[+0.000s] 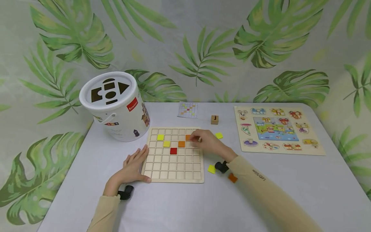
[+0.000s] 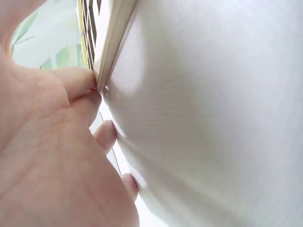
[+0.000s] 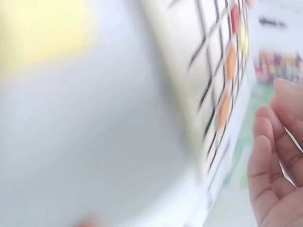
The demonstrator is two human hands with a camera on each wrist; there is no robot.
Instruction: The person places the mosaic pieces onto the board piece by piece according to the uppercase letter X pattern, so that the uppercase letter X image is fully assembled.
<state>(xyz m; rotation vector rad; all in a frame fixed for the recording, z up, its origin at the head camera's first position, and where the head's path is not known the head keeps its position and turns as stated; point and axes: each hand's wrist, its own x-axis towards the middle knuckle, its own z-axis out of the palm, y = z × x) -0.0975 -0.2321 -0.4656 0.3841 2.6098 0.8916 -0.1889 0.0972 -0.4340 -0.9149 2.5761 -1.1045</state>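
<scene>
A square wooden grid board (image 1: 172,178) lies on the table. On it sit two yellow tiles, one of them a yellow tile (image 1: 160,137) near the upper left, a red tile (image 1: 173,151) and two orange tiles, including an orange tile (image 1: 181,144). My left hand (image 1: 130,169) rests against the board's left edge, thumb at the lower left corner, fingers stretched along the side. Above the upper right part of the board is my right hand (image 1: 207,141), fingers loosely bent beside the farther orange tile (image 1: 187,138). Nothing shows between those fingers in the right wrist view.
Loose yellow tiles (image 1: 211,169) and an orange tile (image 1: 233,178) lie right of the board. Behind it are a patterned card (image 1: 187,110) and a small wooden cube (image 1: 214,120). A white bucket (image 1: 121,119) stands back left; a picture puzzle (image 1: 278,149) lies right.
</scene>
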